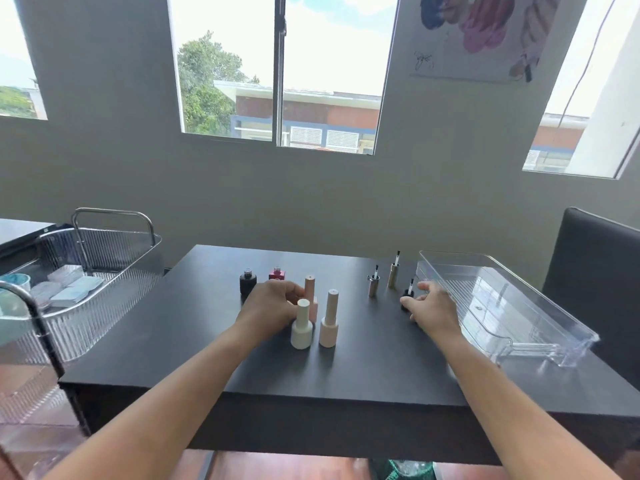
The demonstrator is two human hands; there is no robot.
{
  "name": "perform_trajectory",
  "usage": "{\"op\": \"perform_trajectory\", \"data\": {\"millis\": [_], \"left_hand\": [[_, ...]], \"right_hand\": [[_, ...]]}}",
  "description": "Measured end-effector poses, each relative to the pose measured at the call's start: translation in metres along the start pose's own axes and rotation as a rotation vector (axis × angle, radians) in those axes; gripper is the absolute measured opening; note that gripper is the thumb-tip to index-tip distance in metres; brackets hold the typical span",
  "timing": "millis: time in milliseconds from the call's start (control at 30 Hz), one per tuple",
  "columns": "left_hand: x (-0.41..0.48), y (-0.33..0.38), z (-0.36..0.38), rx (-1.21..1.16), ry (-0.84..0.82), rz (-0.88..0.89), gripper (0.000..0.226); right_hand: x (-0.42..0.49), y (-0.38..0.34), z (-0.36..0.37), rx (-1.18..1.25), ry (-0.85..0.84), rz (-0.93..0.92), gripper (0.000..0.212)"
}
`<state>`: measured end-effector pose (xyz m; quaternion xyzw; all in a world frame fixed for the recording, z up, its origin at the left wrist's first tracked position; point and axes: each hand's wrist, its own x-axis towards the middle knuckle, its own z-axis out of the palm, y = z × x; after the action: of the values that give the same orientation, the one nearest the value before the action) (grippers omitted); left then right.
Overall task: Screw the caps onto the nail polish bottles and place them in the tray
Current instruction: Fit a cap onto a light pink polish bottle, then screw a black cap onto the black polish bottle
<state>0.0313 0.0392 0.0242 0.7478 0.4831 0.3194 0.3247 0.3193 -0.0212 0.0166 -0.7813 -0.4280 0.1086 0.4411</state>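
On the dark table [207,341] stand a capped white bottle [301,329], a capped beige bottle [329,320] and a capped pink bottle [310,292]. Behind them are an uncapped black bottle [248,281] and an uncapped red bottle [277,273]. My left hand [270,304] lies between these bottles, its fingers curled near the red and pink ones; what it holds is hidden. To the right, brush caps stand upside down: a silver-topped one [373,285], a tall gold one [393,271] and a black one [408,296], which my right hand [433,306] touches with its fingers. The clear tray [540,344] is empty.
A clear ribbed cart basket [104,271] with white packets stands left of the table, with a metal handle [114,216]. A dark chair back [595,265] rises behind the tray. Wall and windows lie beyond the table's far edge.
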Motion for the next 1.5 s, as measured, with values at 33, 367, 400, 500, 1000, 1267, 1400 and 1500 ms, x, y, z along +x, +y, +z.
{"op": "perform_trajectory", "data": {"millis": [33, 367, 400, 500, 1000, 1267, 1400, 1500], "left_hand": [[0.001, 0.001, 0.001, 0.012, 0.003, 0.008, 0.014], [-0.001, -0.004, 0.005, 0.007, 0.023, 0.044, 0.025], [-0.002, -0.006, 0.004, -0.006, 0.021, 0.051, 0.027], [-0.003, -0.012, 0.003, -0.046, 0.027, 0.061, 0.029], [0.009, -0.051, -0.057, 0.067, 0.474, 0.024, 0.017], [0.043, -0.085, -0.051, 0.206, 0.29, -0.134, 0.063], [0.051, -0.086, -0.045, 0.226, 0.283, -0.135, 0.057], [0.053, -0.087, -0.042, 0.175, 0.303, -0.153, 0.05]], "right_hand": [[0.001, 0.0, 0.001, -0.005, 0.001, 0.005, 0.05], [0.002, -0.003, 0.003, -0.052, -0.003, -0.012, 0.015], [0.0, -0.003, 0.003, -0.051, -0.008, -0.021, 0.018], [-0.007, -0.006, 0.005, -0.014, -0.032, -0.038, 0.019], [-0.054, -0.035, 0.026, 0.226, -0.139, -0.174, 0.009], [-0.061, -0.036, 0.036, 0.242, -0.15, -0.196, 0.016], [-0.059, -0.035, 0.038, 0.251, -0.153, -0.195, 0.016], [-0.059, -0.034, 0.038, 0.255, -0.159, -0.194, 0.015]]}}
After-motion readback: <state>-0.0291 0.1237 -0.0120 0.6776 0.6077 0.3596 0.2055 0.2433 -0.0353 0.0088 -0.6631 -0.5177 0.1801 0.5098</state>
